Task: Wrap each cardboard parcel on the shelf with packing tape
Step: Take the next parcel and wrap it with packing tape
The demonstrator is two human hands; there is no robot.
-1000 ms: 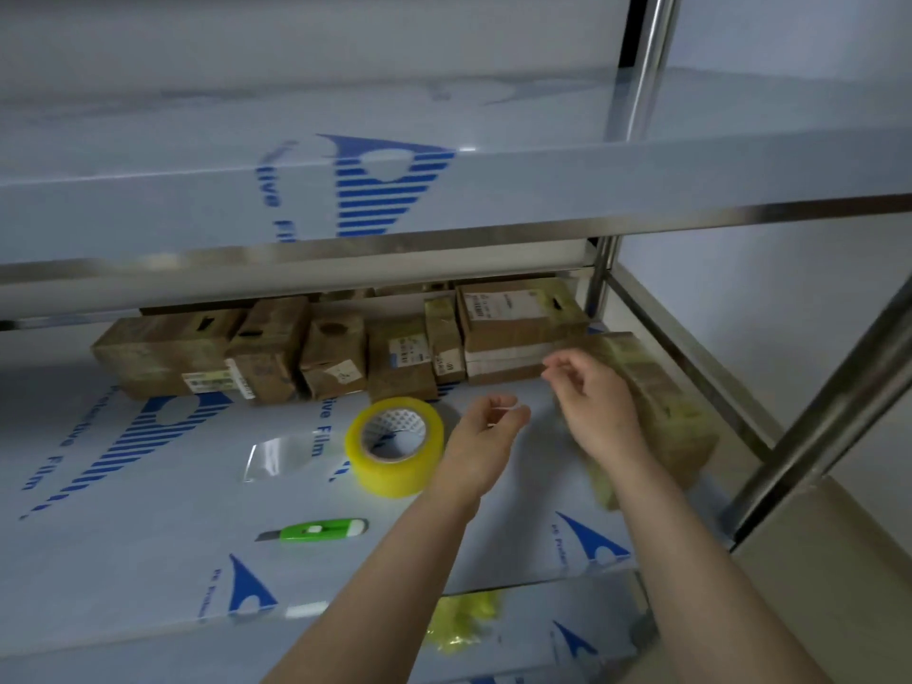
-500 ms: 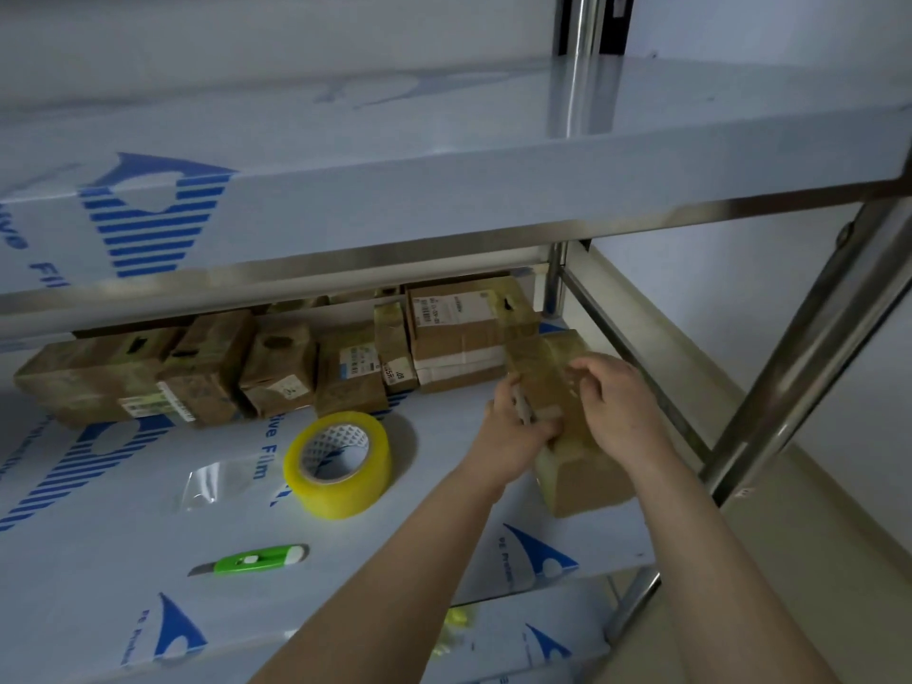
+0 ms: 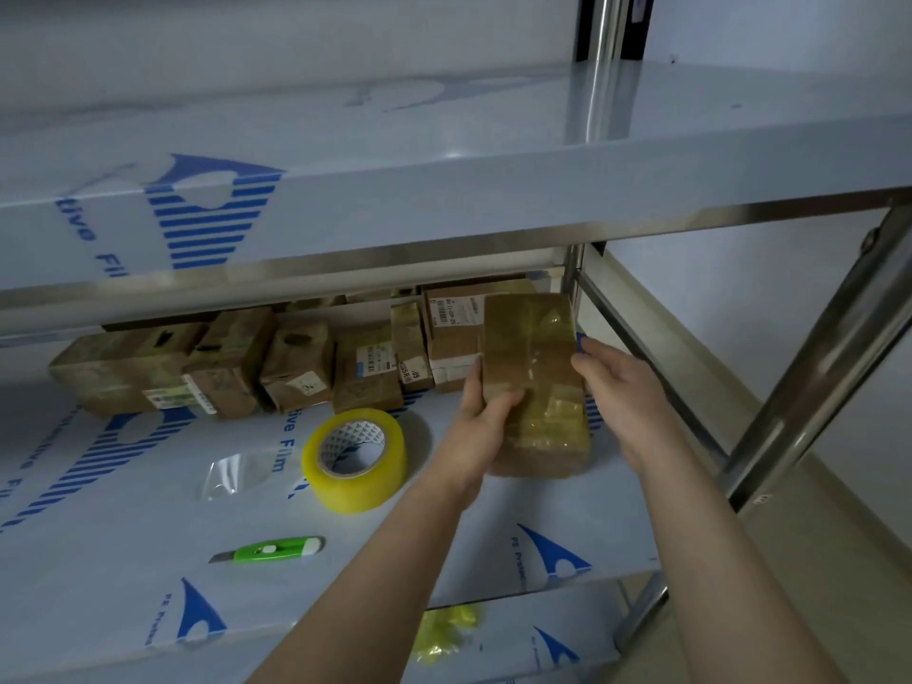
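A taped cardboard parcel (image 3: 535, 377) is tilted up above the shelf (image 3: 444, 545), its glossy taped face toward me. My left hand (image 3: 476, 427) grips its left edge, thumb across the front. My right hand (image 3: 619, 392) holds its right edge with curled fingers. A yellow roll of packing tape (image 3: 355, 459) lies flat on the shelf to the left of my left hand. Several more cardboard parcels (image 3: 296, 362) stand in a row along the back of the shelf.
A green utility knife (image 3: 269, 550) lies near the shelf's front edge. A clear scrap of tape or film (image 3: 232, 473) sits left of the roll. An upper shelf (image 3: 444, 190) overhangs close above. Steel posts (image 3: 814, 377) stand at the right.
Both hands went from picking at something small to taking hold of the right-hand parcel, then lifted and stood it up with its taped face toward me. The view shifted right.
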